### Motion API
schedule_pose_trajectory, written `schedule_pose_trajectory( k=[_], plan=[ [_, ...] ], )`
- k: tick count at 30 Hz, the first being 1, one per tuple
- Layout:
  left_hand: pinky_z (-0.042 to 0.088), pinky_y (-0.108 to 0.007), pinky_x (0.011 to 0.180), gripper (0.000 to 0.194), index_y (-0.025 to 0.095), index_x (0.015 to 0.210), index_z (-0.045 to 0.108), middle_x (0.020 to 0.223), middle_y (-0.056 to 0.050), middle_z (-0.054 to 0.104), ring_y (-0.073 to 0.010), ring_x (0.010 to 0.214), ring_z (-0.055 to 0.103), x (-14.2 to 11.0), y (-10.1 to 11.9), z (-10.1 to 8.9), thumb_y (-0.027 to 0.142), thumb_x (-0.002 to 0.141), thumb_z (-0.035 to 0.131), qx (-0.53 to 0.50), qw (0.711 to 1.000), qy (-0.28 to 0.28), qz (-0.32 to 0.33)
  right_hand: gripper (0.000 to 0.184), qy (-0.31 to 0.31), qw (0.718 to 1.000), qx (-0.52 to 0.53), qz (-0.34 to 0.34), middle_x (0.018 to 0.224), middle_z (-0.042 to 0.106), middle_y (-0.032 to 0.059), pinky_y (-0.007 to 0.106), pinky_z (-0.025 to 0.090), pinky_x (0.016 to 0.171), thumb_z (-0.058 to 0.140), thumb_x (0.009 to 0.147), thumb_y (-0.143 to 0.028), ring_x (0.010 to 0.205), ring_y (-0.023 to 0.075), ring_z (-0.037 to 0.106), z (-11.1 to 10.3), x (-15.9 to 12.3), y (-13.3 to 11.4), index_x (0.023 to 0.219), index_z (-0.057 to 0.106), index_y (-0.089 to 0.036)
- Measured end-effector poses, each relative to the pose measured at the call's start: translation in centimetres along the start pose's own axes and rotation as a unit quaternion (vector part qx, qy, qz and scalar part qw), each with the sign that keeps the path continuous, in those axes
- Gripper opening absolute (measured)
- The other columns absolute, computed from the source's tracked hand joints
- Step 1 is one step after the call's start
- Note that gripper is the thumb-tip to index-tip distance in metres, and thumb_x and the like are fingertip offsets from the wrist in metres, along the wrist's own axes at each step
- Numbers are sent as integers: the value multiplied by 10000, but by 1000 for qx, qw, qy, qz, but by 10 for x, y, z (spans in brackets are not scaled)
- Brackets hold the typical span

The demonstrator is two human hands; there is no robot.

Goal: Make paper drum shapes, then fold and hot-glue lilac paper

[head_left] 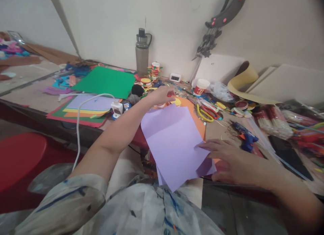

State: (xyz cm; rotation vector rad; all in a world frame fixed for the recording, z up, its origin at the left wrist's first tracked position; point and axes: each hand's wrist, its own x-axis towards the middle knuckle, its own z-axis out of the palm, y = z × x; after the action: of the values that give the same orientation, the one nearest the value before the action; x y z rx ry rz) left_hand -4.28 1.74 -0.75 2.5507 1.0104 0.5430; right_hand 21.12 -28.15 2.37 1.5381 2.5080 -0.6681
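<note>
Light purple paper lies tilted at the table's front edge, its lower corner hanging over my lap. At least one more purple sheet shows beneath it. My right hand grips the paper's right corner, fingers on top and thumb lower down. Beyond the paper's far edge is my left hand, its fingers bent and apart from the thumb. Just by those fingertips sits a yellow round piece; whether they touch it I cannot tell. Orange paper lies under the purple sheets.
Green paper and a stack of coloured sheets lie left, crossed by a white cable. A grey bottle stands behind. To the right are yellow-handled scissors, a blue glue gun, a paper cup and a black phone.
</note>
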Motion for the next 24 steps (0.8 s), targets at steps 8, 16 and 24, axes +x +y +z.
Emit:
schedule_pose_trajectory(
  k=[8, 16, 24],
  plan=[
    [485, -411, 1224, 457, 201, 1421, 776, 1497, -131, 768, -323, 1413, 678, 2, -7, 11, 337, 985, 748, 93, 995, -24, -9, 809, -77, 996, 32, 42, 1835, 456, 134, 874, 411, 1283, 980, 722, -770, 1679, 603, 402, 4, -18, -11, 1431, 856, -401],
    [539, -374, 1087, 541, 134, 1443, 762, 1400, -161, 805, -313, 1259, 745, -1, -25, -9, 414, 980, 776, 59, 995, -7, -85, 645, -101, 993, 9, 54, 1807, 505, 125, 838, 356, 1335, 942, 790, -760, 1699, 578, 377, -12, -2, -16, 1307, 910, -374],
    [518, -382, 1202, 749, 275, 1551, 711, 1665, -103, 688, -335, 1478, 662, -10, -24, -11, 410, 834, 884, 110, 984, -114, -86, 517, -79, 996, 13, 44, 1837, 457, 99, 910, 378, 1273, 1003, 767, -637, 1724, 609, 282, -10, -4, -24, 1239, 928, -441]
  ],
)
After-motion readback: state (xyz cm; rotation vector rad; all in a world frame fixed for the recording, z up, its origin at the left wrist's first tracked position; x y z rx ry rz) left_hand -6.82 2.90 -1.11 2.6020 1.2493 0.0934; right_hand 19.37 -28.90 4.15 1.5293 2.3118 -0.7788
